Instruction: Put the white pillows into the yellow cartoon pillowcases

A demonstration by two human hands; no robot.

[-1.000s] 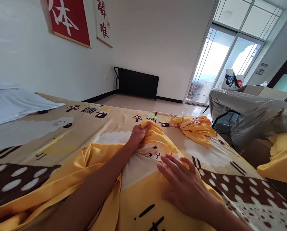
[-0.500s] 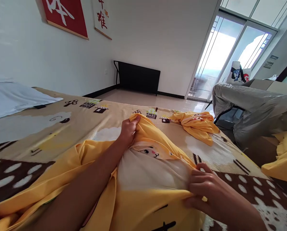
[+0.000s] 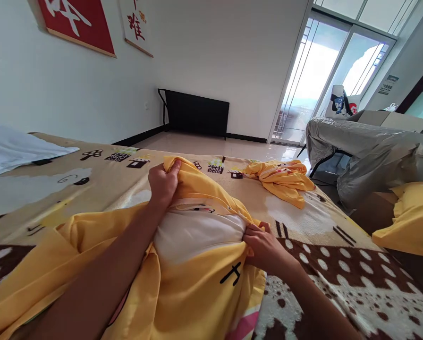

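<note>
A yellow pillowcase [image 3: 193,293] with dark printed strokes and a cartoon face lies spread before me, its mouth pulled apart. Inside that opening shows a smooth white surface, apparently a pillow [image 3: 197,231]; the cloth covers the rest of it. My left hand [image 3: 163,183] is closed around the case's raised far edge, thumb on top. At the right end of the mouth, my right hand [image 3: 263,243] pinches the bunched rim, its fingertips partly buried in the fabric.
All this lies on a patterned blanket [image 3: 325,288]. Crumpled yellow fabric [image 3: 282,182] rests at its far right edge, a white pillow [image 3: 16,146] at the left. Beyond stand a plastic-covered piece of furniture [image 3: 367,146], a yellow pillow [image 3: 413,219] and a black panel [image 3: 196,113].
Both hands and the held pillowcase have shifted left in view, the right hand the most, narrowing the opening. Less of the cartoon face shows. The camera has turned slightly right.
</note>
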